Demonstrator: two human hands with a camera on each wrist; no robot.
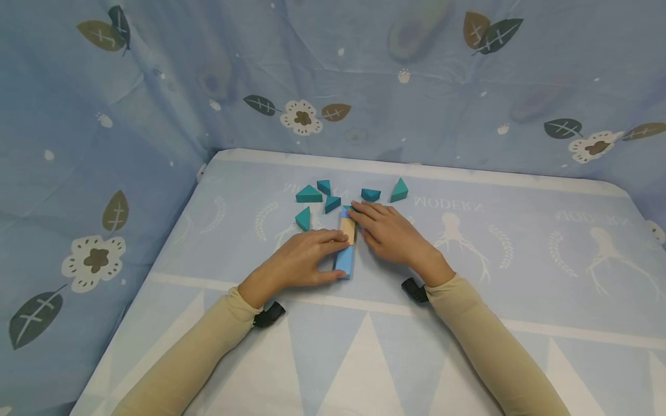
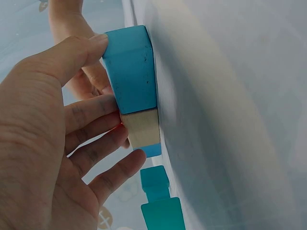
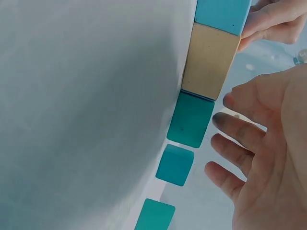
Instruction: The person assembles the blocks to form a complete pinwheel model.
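Observation:
A light blue block (image 1: 343, 261), a bare wooden block (image 1: 348, 230) and a smaller blue piece (image 1: 344, 212) lie end to end in one row. My left hand (image 1: 304, 260) is along the row's left side, its thumb touching the light blue block's near end. Its other fingers, spread and fairly straight, rest by the wooden block (image 2: 140, 128). On the right, my right hand (image 1: 390, 234) reaches over the row's far end with extended fingers. In the right wrist view its fingertips are beside the teal block (image 3: 191, 120); whether they touch it I cannot tell.
Several loose teal and dark blue triangular blocks lie beyond the row, among them a teal triangle (image 1: 309, 194) at left, a dark blue one (image 1: 370, 195) and an upright teal one (image 1: 399, 190) at right. A patterned cloth (image 1: 520, 242) covers the table. Blue curtains (image 1: 333, 69) hang behind it.

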